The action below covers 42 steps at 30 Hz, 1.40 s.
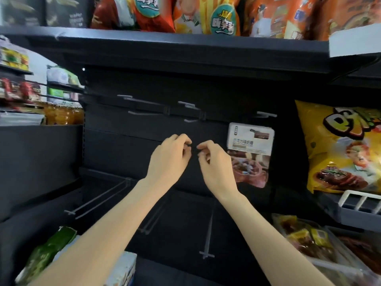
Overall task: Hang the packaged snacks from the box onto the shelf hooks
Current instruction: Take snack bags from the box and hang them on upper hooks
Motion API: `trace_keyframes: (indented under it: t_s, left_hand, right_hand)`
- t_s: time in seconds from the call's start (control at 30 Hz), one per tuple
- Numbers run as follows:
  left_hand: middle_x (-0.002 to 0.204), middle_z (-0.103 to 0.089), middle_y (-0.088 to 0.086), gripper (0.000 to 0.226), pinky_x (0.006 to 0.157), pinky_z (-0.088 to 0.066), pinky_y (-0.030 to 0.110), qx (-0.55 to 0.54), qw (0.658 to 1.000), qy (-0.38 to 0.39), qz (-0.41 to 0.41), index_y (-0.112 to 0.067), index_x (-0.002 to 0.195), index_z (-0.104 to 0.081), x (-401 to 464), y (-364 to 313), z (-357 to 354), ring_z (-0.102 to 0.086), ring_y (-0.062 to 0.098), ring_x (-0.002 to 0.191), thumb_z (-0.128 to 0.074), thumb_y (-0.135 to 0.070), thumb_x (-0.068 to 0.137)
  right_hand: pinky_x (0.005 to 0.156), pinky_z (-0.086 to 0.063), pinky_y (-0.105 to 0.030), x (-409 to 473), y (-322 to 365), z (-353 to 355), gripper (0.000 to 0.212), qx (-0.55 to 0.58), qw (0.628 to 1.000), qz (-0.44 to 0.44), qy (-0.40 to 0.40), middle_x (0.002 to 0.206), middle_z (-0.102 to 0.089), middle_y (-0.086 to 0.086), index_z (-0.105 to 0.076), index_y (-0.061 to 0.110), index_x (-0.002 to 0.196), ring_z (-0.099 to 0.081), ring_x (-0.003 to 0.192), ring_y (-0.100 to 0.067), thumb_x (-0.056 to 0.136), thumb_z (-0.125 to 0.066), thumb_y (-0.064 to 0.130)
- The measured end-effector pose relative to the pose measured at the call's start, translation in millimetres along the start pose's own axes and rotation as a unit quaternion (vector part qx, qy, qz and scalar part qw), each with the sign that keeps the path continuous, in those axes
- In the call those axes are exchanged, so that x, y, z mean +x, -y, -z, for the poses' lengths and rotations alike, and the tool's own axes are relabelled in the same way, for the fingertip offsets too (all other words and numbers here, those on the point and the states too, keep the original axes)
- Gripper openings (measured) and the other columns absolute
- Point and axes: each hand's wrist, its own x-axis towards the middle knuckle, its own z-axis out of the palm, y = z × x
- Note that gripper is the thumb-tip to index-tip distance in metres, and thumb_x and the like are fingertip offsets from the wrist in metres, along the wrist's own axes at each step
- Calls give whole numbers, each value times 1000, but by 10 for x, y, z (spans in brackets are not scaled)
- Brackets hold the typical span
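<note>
- Lying at the lower left, a green snack bag [46,256] sits beside a white box [121,269].
- The left hand [169,159] and right hand [216,164] both pinch a small dark piece, perhaps a hook clip, against the black back panel [123,151].
- One packaged snack [250,153] hangs just right of them, below empty hooks [144,106].

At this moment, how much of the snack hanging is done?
One snack pack already hangs at the right of the back panel. Both hands, left and right, pinch a small dark piece between them, no pack. Several hooks remain bare, and packs still lie lower right.
</note>
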Motion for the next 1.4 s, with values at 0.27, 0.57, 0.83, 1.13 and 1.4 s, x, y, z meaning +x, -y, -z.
trace_keyframes:
  t_s: [0.27,0.57,0.83,1.13,1.4]
  left_hand:
    - [85,-64,-10,14,74,-53,36,20,978,8,207,-20,98,-65,-1012,1585,996,-60,11,79,-54,-17,90]
    - [79,-58,-6,11,69,-43,25,102,902,69,413,-18,96,-63,-2358,3738,2428,-58,18,82,-53,-16,91]
    - [122,-61,11,27,92,-40,31,150,803,126,563,-8,117,-60,-3445,4956,3252,-54,28,115,-48,-12,93]
    - [151,-28,12,61,113,-26,38,179,743,302,569,-12,145,-32,-3950,5747,3281,-25,26,140,-56,-29,91]
    - [127,-46,21,67,88,-37,30,154,735,94,654,-6,137,-34,-3927,6065,3192,-46,33,116,-70,-18,83]
  right_hand:
    - [80,-48,-30,-424,1134,-1533,23,71,979,33,187,107,-61,0,-61,16,110,-56,90,-12,96,-43,13]
    - [86,-48,-35,-1229,2745,-3862,26,154,908,4,389,112,-64,-3,-64,17,108,-58,101,-19,93,-43,12]
    - [91,-47,-37,-1899,3536,-5346,33,135,827,33,545,125,-60,-10,-59,13,122,-55,114,-27,91,-48,12]
    - [109,-30,-35,-2089,3537,-6465,59,35,735,146,662,149,-36,-11,-30,14,147,-34,136,-27,94,-54,23]
    - [115,-21,-35,-2080,3628,-6979,86,54,690,191,697,159,5,-12,-7,19,153,-5,147,-28,90,-64,29]
